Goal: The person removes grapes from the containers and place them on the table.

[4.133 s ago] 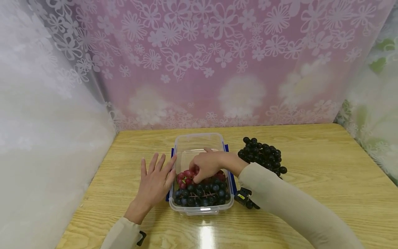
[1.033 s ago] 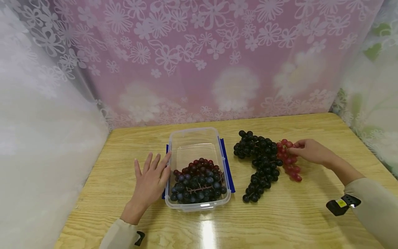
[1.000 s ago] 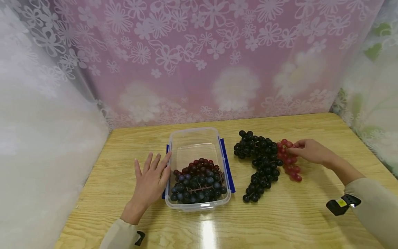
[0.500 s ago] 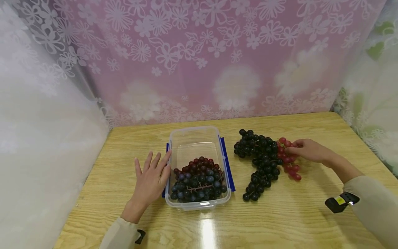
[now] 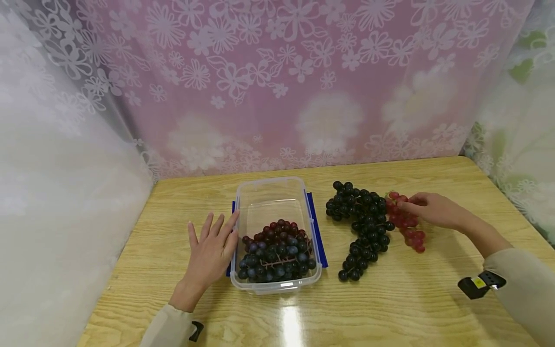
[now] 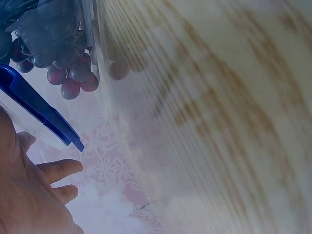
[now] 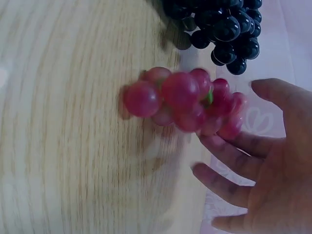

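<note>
1. Pink cloth (image 5: 269, 86) patterned with white flowers hangs at 12 o'clock, behind a table (image 5: 373, 313) of pale, wavy wood grain; glossy glare marks its 6 o'clock edge.

2. Clear plastic, rectangular and round-cornered, forms the container (image 5: 273, 207) at centre, with blue side flaps (image 5: 318, 231) at its 3 and 9 o'clock sides. Frosty blue-black grapes (image 5: 277, 262) on a brown stalk fill its 6 o'clock end; dark red grapes (image 5: 279, 229) sit just beyond them.

3. Fingers spread, a person's left hand (image 5: 210, 253) lies at the container's 9 o'clock side, index fingertip touching the rim.

4. Smooth, shiny black grapes (image 5: 368, 231) sprawl across the wood at the container's 3 o'clock, one strand trailing toward 4.

5. Farther out at 3 o'clock, just beside them, is a translucent red bunch (image 5: 405, 221) with a bit of green stem. Fingers of the right hand (image 5: 438, 212) touch it, thumb alongside; whether they pinch it cannot be told.

6. Cream sleeves (image 5: 520, 282) cover both arms.
</note>
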Available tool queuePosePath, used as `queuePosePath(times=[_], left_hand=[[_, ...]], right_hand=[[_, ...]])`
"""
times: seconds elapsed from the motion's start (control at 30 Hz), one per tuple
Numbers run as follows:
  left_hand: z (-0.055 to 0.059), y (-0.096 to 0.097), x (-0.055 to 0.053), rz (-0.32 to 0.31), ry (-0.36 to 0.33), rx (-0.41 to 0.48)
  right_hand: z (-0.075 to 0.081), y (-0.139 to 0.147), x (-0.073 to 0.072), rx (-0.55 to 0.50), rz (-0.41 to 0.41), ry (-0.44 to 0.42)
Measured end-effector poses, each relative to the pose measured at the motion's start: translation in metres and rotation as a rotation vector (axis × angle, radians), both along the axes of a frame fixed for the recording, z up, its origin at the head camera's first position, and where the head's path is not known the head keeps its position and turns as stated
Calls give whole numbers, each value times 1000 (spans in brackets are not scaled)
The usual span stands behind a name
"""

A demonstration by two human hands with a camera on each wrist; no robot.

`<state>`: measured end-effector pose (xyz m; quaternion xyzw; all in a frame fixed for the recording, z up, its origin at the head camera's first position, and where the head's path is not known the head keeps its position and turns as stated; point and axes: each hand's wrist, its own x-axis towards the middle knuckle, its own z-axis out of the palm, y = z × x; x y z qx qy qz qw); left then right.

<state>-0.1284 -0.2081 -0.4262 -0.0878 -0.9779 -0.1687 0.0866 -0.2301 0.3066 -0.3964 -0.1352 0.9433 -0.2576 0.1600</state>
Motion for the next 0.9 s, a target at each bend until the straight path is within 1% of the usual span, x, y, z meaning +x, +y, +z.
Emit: queuePosePath(times=[0.13, 0.23, 0.33, 0.4, 0.5, 0.73, 0.9], left_hand=[[0, 0, 0, -3, -2, 0], [1, 0, 1, -3, -10, 6], [1, 0, 1, -3, -13, 11], [1, 1, 1, -3, -13, 11], [0, 0, 1, -1, -8, 9], [-2, 0, 1, 0, -8, 10], [0, 0, 1, 0, -13, 15]], right_hand=[[4, -3, 5, 86, -24, 124], [5, -9, 7, 155, -32, 247], [6, -16, 10, 207, -21, 378], [7, -21, 14, 239, -6, 440], [10, -32, 19, 273, 30, 479], [19, -69, 28, 322, 97, 521], [25, -104, 33, 327, 168, 601]])
